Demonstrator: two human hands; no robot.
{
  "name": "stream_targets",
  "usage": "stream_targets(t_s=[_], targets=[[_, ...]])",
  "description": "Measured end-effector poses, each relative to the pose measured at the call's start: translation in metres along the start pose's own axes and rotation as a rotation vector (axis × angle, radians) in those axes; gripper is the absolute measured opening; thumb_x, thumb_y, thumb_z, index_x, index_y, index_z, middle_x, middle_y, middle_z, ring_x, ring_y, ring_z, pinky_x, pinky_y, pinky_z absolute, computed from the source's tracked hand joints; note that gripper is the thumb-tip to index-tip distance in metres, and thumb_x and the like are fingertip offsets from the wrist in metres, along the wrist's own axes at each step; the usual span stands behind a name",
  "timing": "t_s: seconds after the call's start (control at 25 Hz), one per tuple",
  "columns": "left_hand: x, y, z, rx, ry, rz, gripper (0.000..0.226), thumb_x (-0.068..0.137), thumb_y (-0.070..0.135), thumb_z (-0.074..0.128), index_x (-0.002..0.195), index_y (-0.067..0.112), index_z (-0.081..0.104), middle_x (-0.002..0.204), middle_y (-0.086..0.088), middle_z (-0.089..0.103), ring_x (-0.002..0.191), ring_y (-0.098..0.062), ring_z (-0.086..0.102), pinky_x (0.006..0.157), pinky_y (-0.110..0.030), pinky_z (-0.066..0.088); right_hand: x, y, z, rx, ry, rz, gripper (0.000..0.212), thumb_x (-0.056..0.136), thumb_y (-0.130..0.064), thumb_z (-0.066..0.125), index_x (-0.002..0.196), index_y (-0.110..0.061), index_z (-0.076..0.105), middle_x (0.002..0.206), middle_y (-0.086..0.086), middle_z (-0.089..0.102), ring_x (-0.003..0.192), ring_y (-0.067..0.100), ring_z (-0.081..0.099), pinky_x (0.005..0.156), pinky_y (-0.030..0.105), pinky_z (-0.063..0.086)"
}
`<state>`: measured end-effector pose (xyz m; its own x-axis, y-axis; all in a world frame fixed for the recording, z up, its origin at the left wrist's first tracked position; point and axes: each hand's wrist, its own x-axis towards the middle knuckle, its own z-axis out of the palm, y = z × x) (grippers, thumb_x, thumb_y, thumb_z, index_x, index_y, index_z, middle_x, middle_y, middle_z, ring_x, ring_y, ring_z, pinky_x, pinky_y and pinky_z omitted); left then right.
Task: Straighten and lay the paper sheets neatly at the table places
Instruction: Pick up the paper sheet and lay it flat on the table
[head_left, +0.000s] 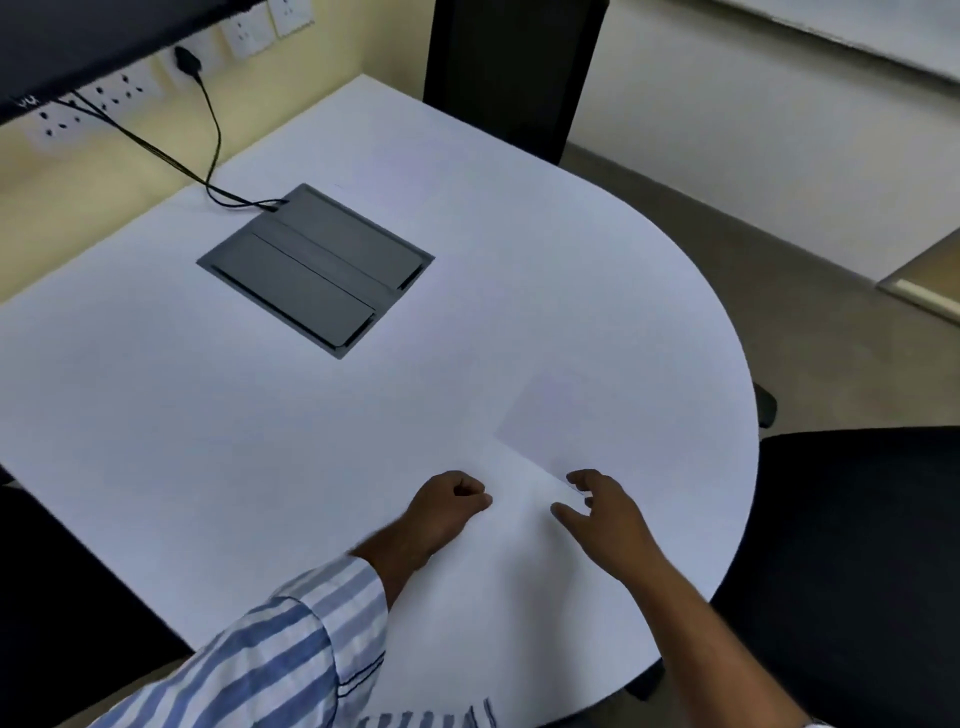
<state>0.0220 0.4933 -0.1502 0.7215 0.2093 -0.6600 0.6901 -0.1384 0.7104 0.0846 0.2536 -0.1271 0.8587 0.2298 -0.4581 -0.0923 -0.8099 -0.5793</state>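
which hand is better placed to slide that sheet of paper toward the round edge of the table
Right. The right hand lies with open fingers on the sheet, nearer that edge; the left hand is curled at its other side.

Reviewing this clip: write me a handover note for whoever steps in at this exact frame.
Left hand: loosely curled, resting at the left edge of the sheet; whether it pinches the sheet is unclear.
Right hand: fingers spread, on or just above the sheet's right side.
Sheet: lies flat on the table near the rounded end, turned at an angle to the near edge. It is hard to see against the white top. A second pale patch just beyond may be another sheet; cannot confirm.
Done: one sheet down.
Left: square it up, then lay any others.
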Motion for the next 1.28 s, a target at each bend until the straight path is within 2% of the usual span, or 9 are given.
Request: stream_targets(t_s=[0.08,0.32,0.52,0.72,0.8,1.04,1.28], targets=[[0.006,-0.005,-0.009,0.022,0.037,-0.011,0.022,0.090,0.027,0.077,0.110,0.016,0.073,0.107,0.001,0.072,0.093,-0.014,0.065,0.078,-0.027,0.049,0.003,-0.011,0.010,0.012,-0.015,0.000,0.057,0.093,-0.041,0.075,0.144,-0.024,0.055,0.141,0.000,0.059,0.125,0.017,0.061,0.106,0.036,0.050],[0.014,-0.005,-0.035,0.008,0.212,-0.019,0.023,0.093,0.024,0.075,0.114,0.015,0.072,0.112,0.000,0.070,0.105,-0.018,0.066,0.076,-0.023,0.048,0.038,-0.032,0.029,0.055,-0.097,-0.065,0.056,0.092,-0.042,0.075,0.142,-0.025,0.056,0.138,-0.003,0.059,0.120,0.016,0.062,0.102,0.033,0.050],[0.015,-0.011,-0.060,-0.042,0.315,-0.022,0.026,0.094,0.023,0.074,0.119,0.015,0.070,0.115,0.002,0.069,0.109,-0.019,0.065,0.089,-0.028,0.047,0.064,-0.044,0.044,0.102,-0.148,-0.097,0.055,0.093,-0.042,0.074,0.143,-0.026,0.056,0.137,-0.005,0.059,0.111,0.014,0.062,0.100,0.031,0.049],[0.009,-0.031,-0.078,-0.045,0.287,-0.043,0.024,0.095,0.024,0.074,0.119,0.019,0.070,0.117,0.005,0.070,0.107,-0.009,0.064,0.085,-0.024,0.047,0.057,-0.052,0.059,0.090,-0.202,-0.089,0.054,0.092,-0.046,0.072,0.142,-0.032,0.055,0.136,-0.011,0.058,0.110,0.008,0.061,0.100,0.029,0.050],[0.011,-0.044,-0.082,-0.020,0.268,-0.054,0.024,0.095,0.023,0.074,0.119,0.020,0.070,0.119,0.005,0.069,0.109,-0.010,0.064,0.087,-0.024,0.047,0.051,-0.052,0.067,0.092,-0.203,-0.070,0.055,0.092,-0.047,0.071,0.143,-0.033,0.054,0.139,-0.013,0.057,0.114,0.007,0.060,0.102,0.028,0.048],[0.067,-0.041,-0.122,0.175,0.274,0.114,0.029,0.092,0.020,0.077,0.119,0.020,0.069,0.120,0.005,0.064,0.115,-0.018,0.063,0.094,-0.024,0.044,0.064,-0.085,0.106,0.096,-0.166,-0.037,0.059,0.094,-0.045,0.070,0.148,-0.030,0.050,0.147,-0.009,0.054,0.130,0.010,0.056,0.110,0.030,0.046],[0.161,0.003,-0.162,0.383,0.325,0.322,0.039,0.089,0.020,0.079,0.126,0.014,0.066,0.132,-0.006,0.062,0.113,-0.021,0.061,0.101,-0.029,0.048,0.127,-0.128,0.134,0.032,0.015,-0.064,0.065,0.094,-0.040,0.070,0.152,-0.022,0.046,0.155,-0.003,0.047,0.141,0.020,0.048,0.109,0.035,0.046]])
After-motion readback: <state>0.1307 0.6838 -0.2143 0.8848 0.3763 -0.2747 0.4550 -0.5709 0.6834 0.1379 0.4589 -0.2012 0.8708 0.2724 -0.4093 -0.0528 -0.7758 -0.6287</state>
